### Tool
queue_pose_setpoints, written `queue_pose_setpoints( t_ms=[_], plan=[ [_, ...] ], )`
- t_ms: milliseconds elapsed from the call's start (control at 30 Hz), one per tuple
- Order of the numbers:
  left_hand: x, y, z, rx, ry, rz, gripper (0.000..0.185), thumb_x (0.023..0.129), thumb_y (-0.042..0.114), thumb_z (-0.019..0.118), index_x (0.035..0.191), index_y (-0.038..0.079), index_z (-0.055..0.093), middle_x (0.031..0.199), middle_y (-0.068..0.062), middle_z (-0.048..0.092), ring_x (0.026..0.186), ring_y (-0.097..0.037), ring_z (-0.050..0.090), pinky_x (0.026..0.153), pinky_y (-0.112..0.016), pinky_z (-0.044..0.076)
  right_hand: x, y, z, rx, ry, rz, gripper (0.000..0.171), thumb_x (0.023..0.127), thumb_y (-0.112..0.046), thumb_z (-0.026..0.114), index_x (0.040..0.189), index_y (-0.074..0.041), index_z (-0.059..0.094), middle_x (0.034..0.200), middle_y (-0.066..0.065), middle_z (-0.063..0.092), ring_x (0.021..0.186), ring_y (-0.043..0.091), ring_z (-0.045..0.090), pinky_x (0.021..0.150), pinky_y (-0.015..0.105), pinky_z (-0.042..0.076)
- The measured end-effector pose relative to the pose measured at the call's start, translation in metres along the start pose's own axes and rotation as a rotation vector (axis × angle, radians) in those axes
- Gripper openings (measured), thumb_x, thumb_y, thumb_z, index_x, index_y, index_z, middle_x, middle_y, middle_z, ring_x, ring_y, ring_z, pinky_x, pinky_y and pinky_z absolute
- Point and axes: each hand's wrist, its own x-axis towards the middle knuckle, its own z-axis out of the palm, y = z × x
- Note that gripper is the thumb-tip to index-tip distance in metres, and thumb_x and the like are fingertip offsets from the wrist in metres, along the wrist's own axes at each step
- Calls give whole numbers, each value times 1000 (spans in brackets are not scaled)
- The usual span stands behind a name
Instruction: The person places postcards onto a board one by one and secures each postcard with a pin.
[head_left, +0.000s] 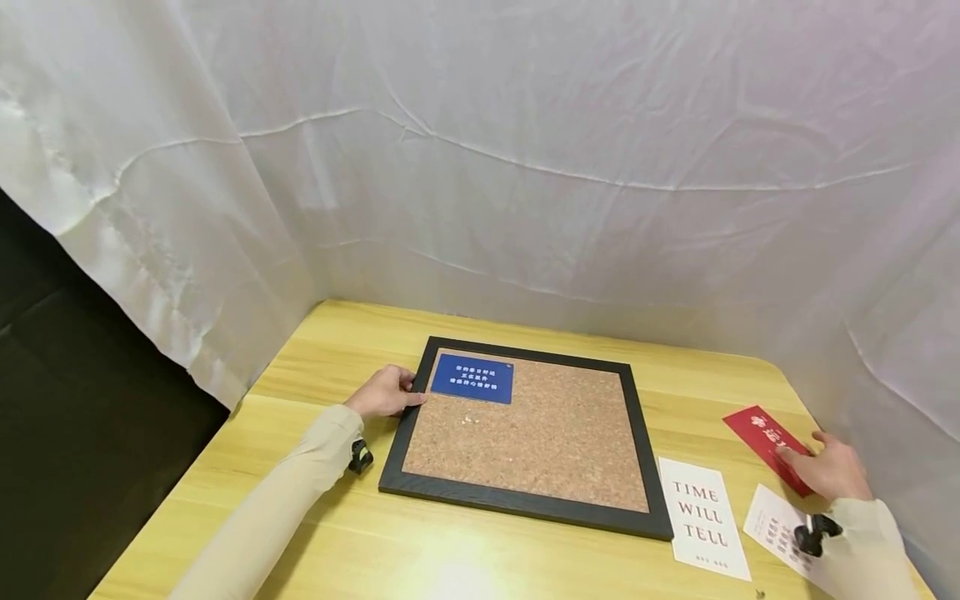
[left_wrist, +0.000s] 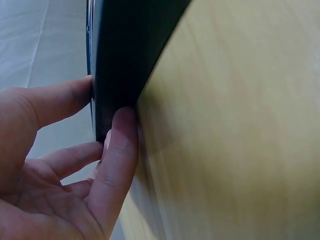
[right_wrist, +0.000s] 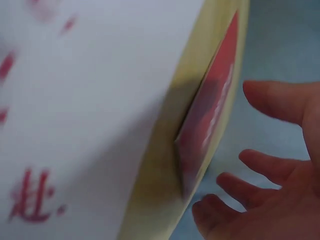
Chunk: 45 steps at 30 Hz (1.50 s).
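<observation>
A cork board (head_left: 525, 433) in a black frame lies flat on the wooden table (head_left: 315, 533), with a blue card (head_left: 472, 378) sitting in its upper left corner. The left hand (head_left: 384, 392) rests at the board's left edge — the wrist view shows the thumb and fingertips (left_wrist: 122, 125) pressed against the dark frame edge, the fingers fairly straight and not wrapped around it, the palm open.

At the right edge of the table the right hand (head_left: 828, 468) lies over the near end of a red card (head_left: 761, 433). From the head view the fingers cover that end of the card; the wrist view shows the fingers (right_wrist: 270, 167) spread and relaxed just beside the card's edge, so the hand is loose — touching or hovering, I cannot tell which — and not gripping it.

Between the board and the right hand lies a white card reading "TIME WILL TELL" (head_left: 701, 517), and a second white card with red characters (head_left: 772, 525) lies partly under the right wrist
</observation>
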Motion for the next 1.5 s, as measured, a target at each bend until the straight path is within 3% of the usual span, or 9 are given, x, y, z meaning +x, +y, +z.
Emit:
queue_pose_setpoints(
  t_ms=[267, 433, 633, 867, 1133, 1333, 1500],
  plan=[
    [-2, -3, 2, 23, 10, -2, 48, 96, 17, 74, 135, -8, 62, 106, -15, 66, 83, -16, 62, 70, -27, 56, -2, 14, 5, -100, -58, 3, 102, 91, -44, 71, 150, 20, 19, 139, 48, 33, 114, 62, 37, 99, 74, 41],
    [-2, -3, 3, 26, 7, 1, 45, 97, 17, 73, 134, -7, 63, 102, -13, 66, 79, -15, 61, 66, -26, 54, -7, 10, 3, -124, -32, 30, 100, 87, -44, 76, 147, 19, 27, 132, 48, 39, 110, 59, 39, 98, 70, 42],
    [0, -3, 2, 24, 5, 7, 40, 97, 18, 73, 129, -5, 67, 98, -11, 65, 75, -14, 60, 64, -25, 53, -9, 9, 0, -176, -43, 113, 91, 83, -46, 78, 120, 25, 35, 113, 44, 44, 107, 55, 39, 98, 63, 37],
    [-1, -1, 1, 18, 2, 10, 40, 97, 18, 73, 129, -4, 67, 96, -10, 65, 72, -13, 60, 63, -25, 52, -8, 8, -2, -181, -80, 128, 93, 84, -51, 75, 118, 26, 35, 110, 45, 43, 108, 57, 35, 98, 65, 30],
    [-1, 0, 0, 32, 4, 8, 42, 98, 18, 72, 132, -5, 65, 98, -12, 65, 73, -14, 60, 65, -25, 52, -13, 1, 0, -228, -92, 158, 100, 84, -56, 74, 125, 24, 29, 117, 45, 40, 111, 56, 35, 104, 64, 35],
    [-1, -1, 0, 25, 11, -3, 48, 97, 18, 72, 137, -7, 61, 106, -14, 66, 79, -14, 62, 69, -26, 54, -14, 1, 1, -118, -96, 175, 107, 86, -55, 73, 132, 25, 20, 121, 43, 39, 109, 54, 44, 102, 61, 46],
    [-1, -1, 1, 28, 8, -1, 50, 97, 18, 72, 139, -7, 60, 108, -15, 67, 80, -15, 63, 68, -26, 55, -11, 9, 3, 9, -71, 163, 102, 89, -54, 73, 134, 27, 30, 123, 44, 45, 104, 50, 50, 89, 55, 53]
  ],
)
